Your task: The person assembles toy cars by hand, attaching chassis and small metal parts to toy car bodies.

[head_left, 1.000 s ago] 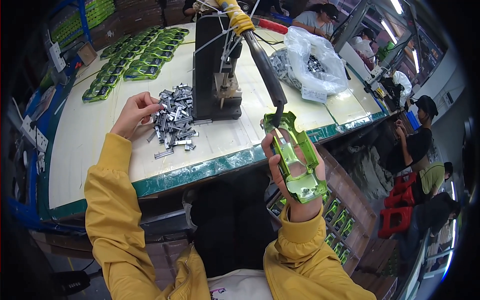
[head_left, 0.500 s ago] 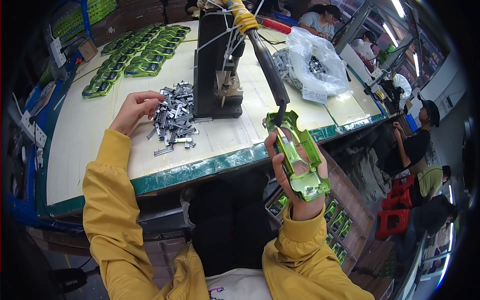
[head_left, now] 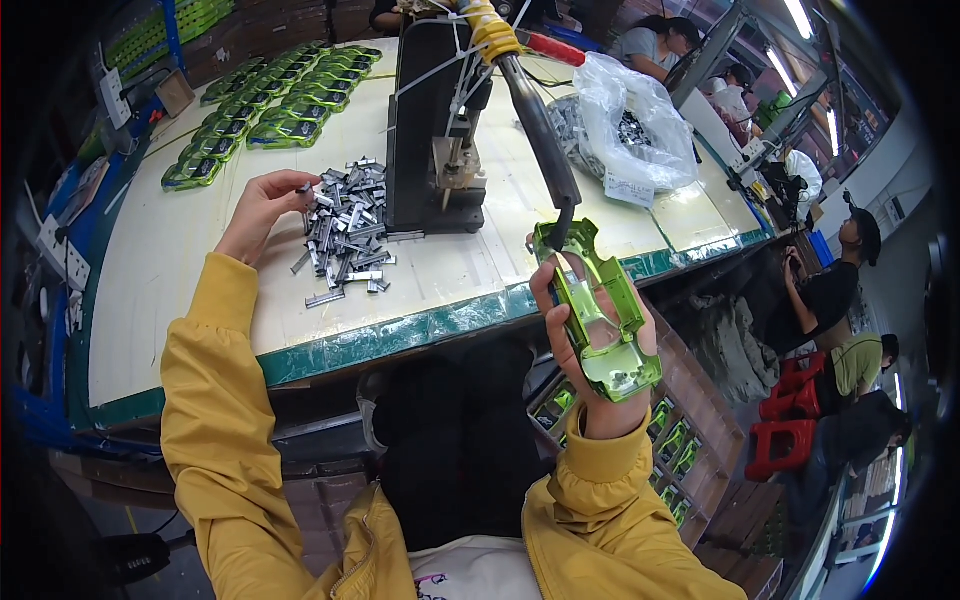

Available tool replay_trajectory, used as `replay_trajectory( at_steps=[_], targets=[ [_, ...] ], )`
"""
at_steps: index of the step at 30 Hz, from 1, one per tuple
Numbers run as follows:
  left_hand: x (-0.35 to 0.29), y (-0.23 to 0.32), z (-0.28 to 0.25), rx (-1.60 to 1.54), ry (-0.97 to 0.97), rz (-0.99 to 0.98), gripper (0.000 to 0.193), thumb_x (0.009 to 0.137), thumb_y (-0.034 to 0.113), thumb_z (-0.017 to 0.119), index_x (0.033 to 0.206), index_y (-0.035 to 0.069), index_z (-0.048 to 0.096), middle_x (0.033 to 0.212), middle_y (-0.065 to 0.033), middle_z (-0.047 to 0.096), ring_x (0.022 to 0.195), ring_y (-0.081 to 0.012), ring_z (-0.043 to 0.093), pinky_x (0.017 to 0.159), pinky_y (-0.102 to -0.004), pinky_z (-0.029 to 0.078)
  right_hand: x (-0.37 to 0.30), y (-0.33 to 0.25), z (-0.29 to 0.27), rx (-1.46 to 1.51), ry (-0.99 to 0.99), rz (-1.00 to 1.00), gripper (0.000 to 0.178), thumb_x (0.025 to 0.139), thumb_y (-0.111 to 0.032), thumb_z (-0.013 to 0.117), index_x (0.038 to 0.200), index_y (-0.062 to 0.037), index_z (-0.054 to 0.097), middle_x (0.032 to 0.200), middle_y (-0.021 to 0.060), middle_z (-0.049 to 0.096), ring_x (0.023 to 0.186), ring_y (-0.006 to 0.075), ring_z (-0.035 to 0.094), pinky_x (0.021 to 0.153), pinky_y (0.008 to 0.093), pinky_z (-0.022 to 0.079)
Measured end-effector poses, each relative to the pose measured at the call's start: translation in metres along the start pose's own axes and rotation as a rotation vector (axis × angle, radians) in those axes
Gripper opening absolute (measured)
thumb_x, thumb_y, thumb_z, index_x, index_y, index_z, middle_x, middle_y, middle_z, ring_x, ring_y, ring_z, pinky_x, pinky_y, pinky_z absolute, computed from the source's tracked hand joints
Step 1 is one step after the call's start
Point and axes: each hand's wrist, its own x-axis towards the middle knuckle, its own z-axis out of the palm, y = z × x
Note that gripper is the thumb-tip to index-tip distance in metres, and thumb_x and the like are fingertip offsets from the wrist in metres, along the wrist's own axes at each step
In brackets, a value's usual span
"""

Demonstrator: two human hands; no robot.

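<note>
A green translucent toy car body shell (head_left: 622, 368) rests in my right hand (head_left: 572, 362), its hollow inside facing up and the fingers wrapped round its sides. The black tip of a thick hose (head_left: 545, 150) reaches down to the shell's far end; whether they touch I cannot tell. At the left edge of a pile of small grey metal clips (head_left: 345, 225), my left hand (head_left: 262, 212) has thumb and forefinger pinched together. Something small and dark may be between those fingertips, but it is too small to make out.
A black press-like stand (head_left: 415, 130) rises beside the clips. Rows of green car shells (head_left: 285, 128) lie at the far left. An open plastic bag (head_left: 640, 130) of grey parts sits at the right. A box (head_left: 690, 395) of shells stands below the table's green edge (head_left: 420, 335).
My left hand has shifted slightly left and up at the pile's edge, still pinched. My right hand and the shell stay nearly in place under the hose tip.
</note>
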Motion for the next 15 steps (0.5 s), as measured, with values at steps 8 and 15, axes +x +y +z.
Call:
replay_trajectory(
  at_steps=[8, 15],
  targets=[
    [-0.0004, 0.0027, 0.0022, -0.042, -0.055, -0.023, 0.017, 0.077, 0.009, 0.053, 0.092, 0.000, 0.058, 0.072, -0.0004, 0.054, 0.066, -0.0067, 0.049, 0.064, -0.0201, 0.041, 0.0007, -0.0007, -0.0006, 0.021, -0.020, -0.007, 0.037, 0.087, -0.025, 0.031, 0.109, 0.0014, 0.043, 0.109, 0.0210, 0.044, 0.104, 0.0337, 0.039, 0.073, 0.0429, 0.045],
    [-0.0018, 0.0039, 0.0023, -0.045, -0.068, -0.061, 0.021, 0.078, 0.011, 0.053, 0.095, 0.000, 0.057, 0.074, -0.0006, 0.053, 0.066, -0.0070, 0.048, 0.064, -0.0197, 0.041, 0.0015, 0.0017, -0.0033, -0.038, 0.001, -0.030, 0.038, 0.087, -0.026, 0.031, 0.110, 0.0014, 0.042, 0.109, 0.0208, 0.044, 0.106, 0.0337, 0.039, 0.073, 0.0435, 0.046]
  ],
)
